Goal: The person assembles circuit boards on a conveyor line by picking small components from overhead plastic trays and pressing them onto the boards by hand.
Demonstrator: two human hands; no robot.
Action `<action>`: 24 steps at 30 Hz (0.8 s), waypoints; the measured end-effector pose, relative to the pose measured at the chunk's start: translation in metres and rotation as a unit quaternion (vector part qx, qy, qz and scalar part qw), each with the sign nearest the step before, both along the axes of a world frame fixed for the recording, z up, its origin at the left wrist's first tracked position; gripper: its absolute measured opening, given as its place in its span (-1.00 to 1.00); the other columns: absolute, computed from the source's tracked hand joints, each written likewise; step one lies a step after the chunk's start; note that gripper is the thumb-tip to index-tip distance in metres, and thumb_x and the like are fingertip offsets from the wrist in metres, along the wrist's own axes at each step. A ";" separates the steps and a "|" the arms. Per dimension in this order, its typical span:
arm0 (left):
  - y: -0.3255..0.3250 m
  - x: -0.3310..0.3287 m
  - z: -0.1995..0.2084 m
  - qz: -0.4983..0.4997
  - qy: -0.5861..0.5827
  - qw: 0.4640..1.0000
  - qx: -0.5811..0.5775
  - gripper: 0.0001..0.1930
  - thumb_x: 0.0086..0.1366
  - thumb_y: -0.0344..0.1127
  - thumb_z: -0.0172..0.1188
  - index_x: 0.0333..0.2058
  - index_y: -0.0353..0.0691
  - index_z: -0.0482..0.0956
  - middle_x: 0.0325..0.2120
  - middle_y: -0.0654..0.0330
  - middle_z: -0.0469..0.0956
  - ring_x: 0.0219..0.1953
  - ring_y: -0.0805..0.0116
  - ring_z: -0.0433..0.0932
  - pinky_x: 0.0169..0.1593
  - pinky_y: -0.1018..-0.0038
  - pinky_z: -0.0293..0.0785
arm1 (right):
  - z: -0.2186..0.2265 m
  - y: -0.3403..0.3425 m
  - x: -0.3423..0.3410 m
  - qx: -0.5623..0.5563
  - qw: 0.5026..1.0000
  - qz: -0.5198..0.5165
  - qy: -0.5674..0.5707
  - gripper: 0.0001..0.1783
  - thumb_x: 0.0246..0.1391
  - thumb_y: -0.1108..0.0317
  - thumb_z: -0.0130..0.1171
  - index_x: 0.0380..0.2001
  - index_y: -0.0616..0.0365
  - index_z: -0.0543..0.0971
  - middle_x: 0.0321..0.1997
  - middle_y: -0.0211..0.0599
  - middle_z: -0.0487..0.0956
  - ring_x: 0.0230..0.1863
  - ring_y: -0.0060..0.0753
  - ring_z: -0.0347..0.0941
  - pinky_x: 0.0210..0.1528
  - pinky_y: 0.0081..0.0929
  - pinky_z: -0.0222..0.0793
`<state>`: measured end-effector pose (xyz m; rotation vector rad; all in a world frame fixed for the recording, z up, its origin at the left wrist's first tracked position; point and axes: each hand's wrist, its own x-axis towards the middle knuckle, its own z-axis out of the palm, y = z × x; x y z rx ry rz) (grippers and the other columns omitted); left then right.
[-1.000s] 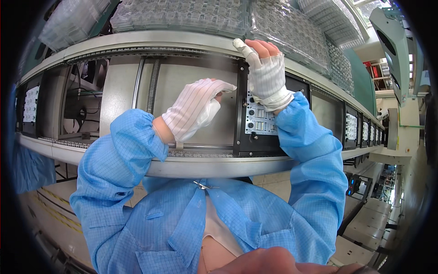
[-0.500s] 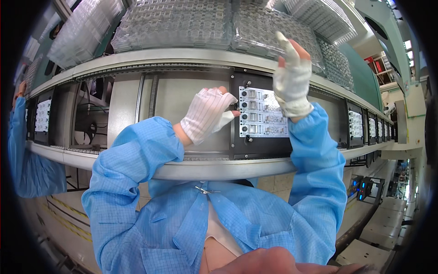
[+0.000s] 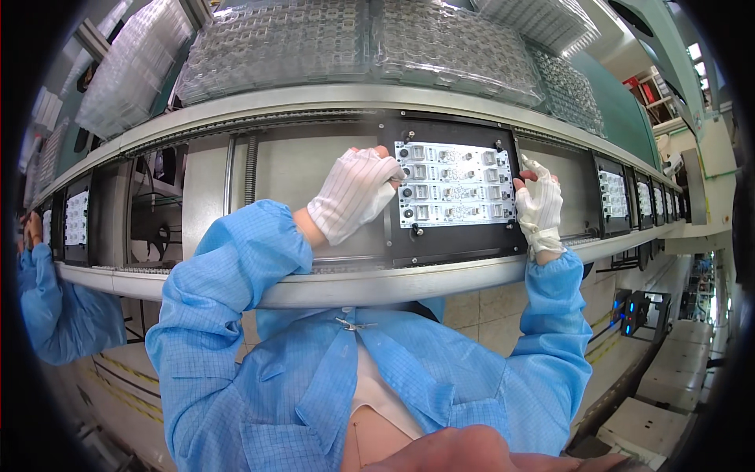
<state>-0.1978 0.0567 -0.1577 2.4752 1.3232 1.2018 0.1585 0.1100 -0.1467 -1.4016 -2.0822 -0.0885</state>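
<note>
A white circuit board panel (image 3: 456, 186) lies in a black carrier (image 3: 464, 240) on the conveyor, with rows of small components on it. At the panel's left edge is my left hand (image 3: 354, 193) in a striped white glove with bare fingertips. Its fingers are curled in and closed; whatever lies between them is hidden. My right hand (image 3: 539, 200), in a similar glove, is beside the carrier's right edge. The fingers of this hand are bent but apart, and I see nothing held in them.
Stacks of clear plastic trays (image 3: 452, 55) with small parts stand behind the far conveyor rail (image 3: 338, 94). The near rail (image 3: 354, 289) runs in front of me. More loaded carriers (image 3: 613, 197) sit further right. On the far left, another person's blue sleeve (image 3: 51, 291) reaches the line.
My right hand has come down from above the panel, near the trays, to the carrier's right edge. The left hand's fingers have closed in at the panel's left edge.
</note>
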 end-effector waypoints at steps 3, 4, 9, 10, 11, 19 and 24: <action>-0.014 0.008 0.033 0.006 -0.088 0.992 -0.086 -0.75 0.16 -0.43 0.31 -0.14 -0.18 0.62 -0.38 0.16 0.52 -0.33 0.24 0.57 -0.16 0.30 0.45 | 0.003 -0.004 -0.005 -0.028 0.999 -0.032 0.033 -0.51 0.06 0.41 0.26 0.12 0.03 0.53 -0.23 -0.29 0.64 -0.07 -0.14 0.51 0.12 -0.18 0.37; -0.022 0.010 0.048 0.007 -0.192 0.967 -0.168 -0.70 0.19 -0.42 0.31 -0.07 -0.20 0.63 -0.33 0.18 0.53 -0.31 0.28 0.59 -0.13 0.31 0.47 | 0.004 -0.005 -0.008 -0.038 0.997 -0.050 0.048 -0.51 0.07 0.43 0.24 0.13 0.04 0.53 -0.21 -0.27 0.63 -0.09 -0.16 0.52 0.09 -0.20 0.40; -0.087 0.017 0.145 -0.286 -0.603 0.696 -0.265 -0.05 0.29 0.20 0.26 0.41 -0.28 0.05 0.01 0.01 0.42 -0.14 0.06 0.65 -0.17 0.31 0.67 | -0.016 0.000 0.008 -0.092 0.977 -0.060 0.181 -0.52 0.03 0.51 0.17 0.09 0.13 0.56 -0.24 -0.26 0.64 -0.13 -0.33 0.51 -0.02 -0.37 0.47; -0.102 0.008 0.168 -0.309 -0.581 0.685 -0.314 -0.02 0.29 0.14 0.29 0.44 -0.28 -0.05 0.08 -0.04 0.38 -0.16 -0.05 0.65 -0.24 0.20 0.69 | -0.017 0.001 0.006 -0.119 0.963 -0.061 0.233 -0.53 0.02 0.47 0.22 0.06 0.07 0.59 -0.28 -0.32 0.65 -0.11 -0.25 0.49 0.03 -0.29 0.39; -0.101 0.018 0.157 -0.490 -0.658 0.533 -0.207 -0.05 0.30 0.05 0.32 0.43 -0.30 -0.01 0.00 -0.03 0.46 -0.22 -0.02 0.66 -0.30 0.19 0.69 | -0.014 0.000 0.007 -0.098 0.970 -0.041 0.218 -0.54 0.02 0.46 0.21 0.06 0.10 0.59 -0.28 -0.29 0.65 -0.14 -0.28 0.50 -0.01 -0.33 0.43; -0.159 -0.004 0.154 -0.445 -0.654 0.587 -0.169 -0.11 0.31 0.01 0.31 0.41 -0.30 0.05 -0.08 0.00 0.50 -0.25 0.06 0.66 -0.25 0.24 0.66 | -0.003 0.004 0.016 -0.081 0.983 -0.067 0.151 -0.63 0.10 0.40 0.25 0.02 0.16 0.62 -0.26 -0.22 0.64 -0.20 -0.31 0.56 -0.05 -0.36 0.47; -0.182 -0.042 0.159 -0.421 -0.649 0.623 -0.119 -0.15 0.32 -0.02 0.31 0.39 -0.30 0.08 -0.14 0.02 0.53 -0.26 0.12 0.65 -0.21 0.28 0.64 | 0.001 0.008 0.021 -0.059 0.991 -0.056 0.108 -0.63 0.13 0.39 0.22 0.02 0.16 0.61 -0.26 -0.18 0.66 -0.16 -0.23 0.56 0.00 -0.31 0.44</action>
